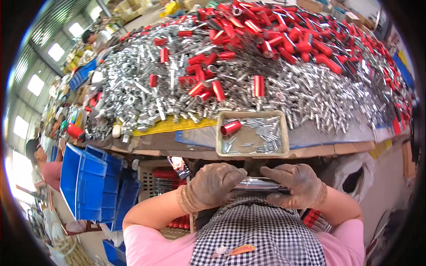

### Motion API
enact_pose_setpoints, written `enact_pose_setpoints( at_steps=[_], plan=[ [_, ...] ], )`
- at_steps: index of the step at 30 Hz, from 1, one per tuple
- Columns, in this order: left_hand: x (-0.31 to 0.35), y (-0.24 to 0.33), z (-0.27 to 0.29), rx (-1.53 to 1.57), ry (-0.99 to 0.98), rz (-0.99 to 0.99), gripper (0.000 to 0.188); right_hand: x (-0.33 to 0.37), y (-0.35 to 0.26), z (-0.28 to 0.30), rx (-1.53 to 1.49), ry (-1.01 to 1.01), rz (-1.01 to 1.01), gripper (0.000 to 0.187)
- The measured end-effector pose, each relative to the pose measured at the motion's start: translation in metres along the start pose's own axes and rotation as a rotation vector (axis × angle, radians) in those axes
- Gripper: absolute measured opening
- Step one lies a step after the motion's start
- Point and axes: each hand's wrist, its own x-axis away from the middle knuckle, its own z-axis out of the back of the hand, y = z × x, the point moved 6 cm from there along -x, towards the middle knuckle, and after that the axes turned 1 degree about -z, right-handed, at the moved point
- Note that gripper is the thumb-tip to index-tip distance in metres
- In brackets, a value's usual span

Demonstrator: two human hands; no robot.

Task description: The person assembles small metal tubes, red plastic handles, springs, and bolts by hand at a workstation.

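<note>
Below the table's near edge (310,153), both gloved hands, left hand (212,185) and right hand (298,185), grip a shiny metal tube (259,183) by its ends (probably stiff, light, slippery).

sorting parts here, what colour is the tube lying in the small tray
Red, a shiny metallic tube in the beige tray; head view.

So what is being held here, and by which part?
A shiny metal tube, held crosswise between both gloved hands: left hand on its left end, right hand on its right end, middle bare.
</note>
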Motion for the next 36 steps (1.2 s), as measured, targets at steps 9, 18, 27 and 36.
enact_pose_setpoints(
  at_steps=[9, 18, 27, 36],
  plan=[
    [-0.004, 0.004, -0.021, 0.096, -0.085, -0.080, 0.049, 0.015, -0.014, -0.003, 0.396, -0.033, -0.028, 0.057],
    [-0.006, 0.007, -0.030, 0.210, -0.266, 0.116, 0.042, 0.017, -0.005, -0.012, 0.296, -0.020, -0.098, 0.046],
    [-0.004, -0.002, -0.031, 0.122, -0.416, 0.211, 0.047, 0.018, 0.005, -0.018, 0.102, -0.055, -0.166, 0.053],
    [-0.014, 0.001, -0.041, -0.020, -0.530, -0.008, 0.037, 0.032, 0.025, -0.059, -0.266, -0.482, -0.303, 0.058]
  ],
)
